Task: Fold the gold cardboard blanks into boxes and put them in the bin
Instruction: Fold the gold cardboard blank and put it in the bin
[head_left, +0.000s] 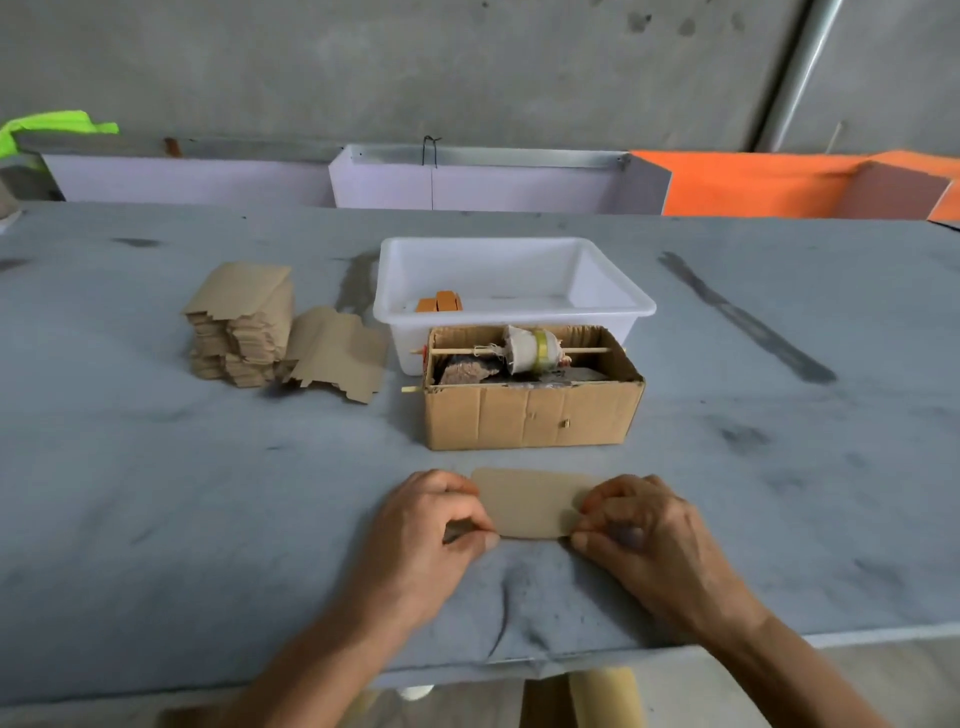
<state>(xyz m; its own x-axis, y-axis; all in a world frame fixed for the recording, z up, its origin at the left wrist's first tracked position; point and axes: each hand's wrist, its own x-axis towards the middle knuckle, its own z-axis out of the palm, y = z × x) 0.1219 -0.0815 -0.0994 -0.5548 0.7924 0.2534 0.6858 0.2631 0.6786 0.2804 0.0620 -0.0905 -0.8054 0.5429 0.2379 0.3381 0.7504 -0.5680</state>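
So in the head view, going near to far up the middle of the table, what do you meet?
Flat tan cardboard blank pinched between the left hand and right hand → open brown corrugated carton holding a spool on a stick → white plastic bin → lilac panel at the wall.

No readable text or labels anywhere.

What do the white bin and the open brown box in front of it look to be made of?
White bin: apparently moulded plastic, smooth and slightly translucent, with a rolled rim and rounded corners. Brown box: corrugated cardboard, matte, creased and dented on its front wall, with raw cut top edges.
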